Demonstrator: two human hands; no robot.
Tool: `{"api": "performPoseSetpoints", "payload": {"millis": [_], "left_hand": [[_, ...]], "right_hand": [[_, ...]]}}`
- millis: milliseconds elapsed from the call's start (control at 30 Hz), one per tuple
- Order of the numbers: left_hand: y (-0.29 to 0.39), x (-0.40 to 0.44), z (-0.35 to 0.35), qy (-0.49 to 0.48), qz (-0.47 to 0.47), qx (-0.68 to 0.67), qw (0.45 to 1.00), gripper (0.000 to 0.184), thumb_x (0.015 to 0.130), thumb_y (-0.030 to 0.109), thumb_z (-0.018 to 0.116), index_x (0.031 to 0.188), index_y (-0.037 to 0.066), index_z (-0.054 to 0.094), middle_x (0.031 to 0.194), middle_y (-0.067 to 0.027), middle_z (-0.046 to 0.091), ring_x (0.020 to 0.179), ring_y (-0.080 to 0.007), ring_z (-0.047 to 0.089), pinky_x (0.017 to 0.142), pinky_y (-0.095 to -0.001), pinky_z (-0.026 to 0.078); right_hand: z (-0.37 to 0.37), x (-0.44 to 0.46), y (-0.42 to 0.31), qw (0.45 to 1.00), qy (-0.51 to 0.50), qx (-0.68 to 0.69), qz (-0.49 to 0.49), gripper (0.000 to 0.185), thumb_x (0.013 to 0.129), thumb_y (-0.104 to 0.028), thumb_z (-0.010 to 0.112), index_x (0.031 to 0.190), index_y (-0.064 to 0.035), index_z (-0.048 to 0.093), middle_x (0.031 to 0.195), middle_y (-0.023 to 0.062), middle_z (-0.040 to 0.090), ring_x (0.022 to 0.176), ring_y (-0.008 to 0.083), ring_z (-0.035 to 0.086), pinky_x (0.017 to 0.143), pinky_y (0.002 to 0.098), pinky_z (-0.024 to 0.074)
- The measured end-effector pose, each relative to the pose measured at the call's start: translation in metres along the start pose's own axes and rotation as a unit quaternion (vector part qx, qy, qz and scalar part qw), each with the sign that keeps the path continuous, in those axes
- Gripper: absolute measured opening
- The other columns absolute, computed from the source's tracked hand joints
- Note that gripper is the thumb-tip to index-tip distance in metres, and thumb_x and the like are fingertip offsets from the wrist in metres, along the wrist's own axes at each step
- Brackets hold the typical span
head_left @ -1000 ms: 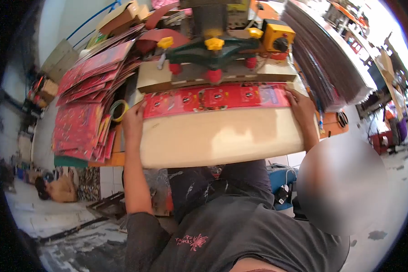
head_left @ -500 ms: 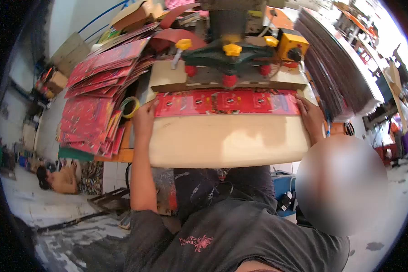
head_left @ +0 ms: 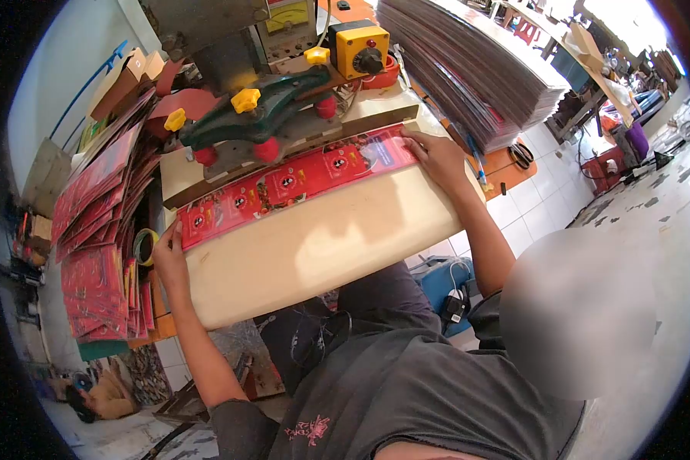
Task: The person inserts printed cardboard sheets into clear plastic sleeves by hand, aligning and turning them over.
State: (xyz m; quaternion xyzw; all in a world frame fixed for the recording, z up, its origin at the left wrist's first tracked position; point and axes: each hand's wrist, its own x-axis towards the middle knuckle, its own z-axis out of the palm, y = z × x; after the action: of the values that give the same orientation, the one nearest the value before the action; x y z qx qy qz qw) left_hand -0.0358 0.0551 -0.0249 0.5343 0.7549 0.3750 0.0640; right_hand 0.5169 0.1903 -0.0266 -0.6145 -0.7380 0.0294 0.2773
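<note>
My left hand (head_left: 172, 259) and right hand (head_left: 437, 157), half-curled, touch the ends of the red strip (head_left: 303, 181) before the wooden bar (head_left: 379, 111), any pinch unclear, seemingly aligning it, so even contact is called for next.

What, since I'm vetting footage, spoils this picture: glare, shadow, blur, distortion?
Head view: glare whitens the upper right; head view: shadow and a bright patch on the pale board; head view: a round blur covers part of the right; head view: lens distortion, dark corners; head view: red strip fairly clear.
</note>
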Motion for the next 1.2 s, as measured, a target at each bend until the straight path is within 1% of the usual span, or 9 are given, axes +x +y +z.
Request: {"api": "performPoseSetpoints", "payload": {"millis": [233,567,667,733,800,900,967,1100,1200], "left_hand": [[0.003,0.001,-0.002,-0.012,-0.033,0.023,0.999,0.04,0.104,0.032,0.06,0.126,0.0,0.071,0.118,-0.0212,0.074,0.108,-0.0292,0.072,0.095,-0.0349,0.051],[-0.002,-0.005,-0.002,0.032,0.016,0.011,0.999,0.036,0.103,0.031,0.063,0.119,0.0,0.073,0.109,-0.026,0.072,0.099,-0.0322,0.074,0.087,-0.0367,0.053],[-0.003,-0.014,-0.003,0.053,0.05,-0.035,0.997,0.034,0.102,0.029,0.064,0.117,0.001,0.075,0.1,-0.0263,0.073,0.092,-0.0356,0.072,0.084,-0.039,0.053],[0.002,-0.018,-0.009,0.051,0.082,0.06,0.994,0.03,0.1,0.025,0.065,0.115,0.002,0.076,0.092,-0.0232,0.07,0.084,-0.0383,0.068,0.078,-0.0407,0.052],[0.012,-0.031,-0.013,0.036,0.043,0.079,0.995,0.026,0.098,0.021,0.065,0.114,0.003,0.077,0.095,-0.0198,0.067,0.089,-0.0361,0.064,0.082,-0.0448,0.049],[0.019,-0.052,-0.01,0.056,0.13,0.159,0.977,0.028,0.097,0.019,0.065,0.12,0.006,0.075,0.112,-0.0188,0.068,0.106,-0.0332,0.063,0.096,-0.0474,0.045],[0.026,-0.067,-0.009,0.0,0.145,0.131,0.981,0.034,0.097,0.019,0.065,0.128,0.006,0.071,0.13,-0.0185,0.065,0.125,-0.0316,0.058,0.108,-0.0489,0.038],[0.028,-0.087,-0.005,-0.008,0.141,0.132,0.981,0.04,0.098,0.021,0.063,0.131,-0.001,0.066,0.148,-0.0191,0.057,0.138,-0.0342,0.052,0.113,-0.0467,0.037],[0.03,-0.093,-0.005,-0.002,0.135,0.127,0.983,0.04,0.099,0.021,0.063,0.132,0.0,0.066,0.145,-0.0199,0.059,0.135,-0.0356,0.055,0.113,-0.047,0.039]], "right_hand": [[0.004,0.002,0.002,1.0,-0.008,-0.006,0.009,0.035,0.1,-0.051,0.057,0.12,-0.0295,0.076,0.099,0.0129,0.076,0.088,0.035,0.072,0.076,0.0464,0.0544],[0.003,0.0,0.0,0.999,-0.006,0.042,-0.008,0.038,0.102,-0.05,0.054,0.126,-0.0292,0.073,0.108,0.0141,0.075,0.093,0.0346,0.073,0.08,0.0465,0.055],[-0.003,-0.003,-0.001,0.999,0.005,0.042,-0.027,0.036,0.102,-0.045,0.056,0.127,-0.0262,0.073,0.103,0.0154,0.075,0.093,0.0356,0.071,0.08,0.046,0.0538],[-0.012,-0.008,-0.007,0.999,-0.002,-0.014,-0.047,0.03,0.103,-0.033,0.058,0.125,-0.0196,0.075,0.093,0.0126,0.069,0.086,0.0326,0.067,0.08,0.0399,0.0524],[-0.01,-0.016,-0.012,1.0,0.001,0.011,-0.023,0.026,0.1,-0.023,0.063,0.121,-0.0145,0.076,0.09,0.0132,0.061,0.086,0.0326,0.063,0.082,0.0409,0.0505],[-0.012,-0.029,-0.02,0.991,0.099,0.012,-0.092,0.02,0.094,-0.011,0.069,0.113,-0.0064,0.076,0.104,0.0153,0.066,0.103,0.033,0.062,0.09,0.0417,0.0495],[-0.012,-0.041,-0.029,0.988,0.096,0.016,-0.121,0.02,0.093,-0.011,0.069,0.112,-0.0053,0.076,0.109,0.0155,0.067,0.106,0.0335,0.062,0.092,0.0425,0.0496],[-0.014,-0.063,-0.043,0.988,0.069,0.042,-0.133,0.027,0.091,-0.014,0.072,0.114,-0.0004,0.073,0.124,0.0182,0.068,0.118,0.038,0.062,0.104,0.0455,0.0479],[-0.006,-0.071,-0.042,0.991,0.073,0.026,-0.106,0.029,0.093,-0.017,0.07,0.118,-0.0014,0.072,0.13,0.018,0.067,0.126,0.0363,0.06,0.108,0.044,0.0472]]}}
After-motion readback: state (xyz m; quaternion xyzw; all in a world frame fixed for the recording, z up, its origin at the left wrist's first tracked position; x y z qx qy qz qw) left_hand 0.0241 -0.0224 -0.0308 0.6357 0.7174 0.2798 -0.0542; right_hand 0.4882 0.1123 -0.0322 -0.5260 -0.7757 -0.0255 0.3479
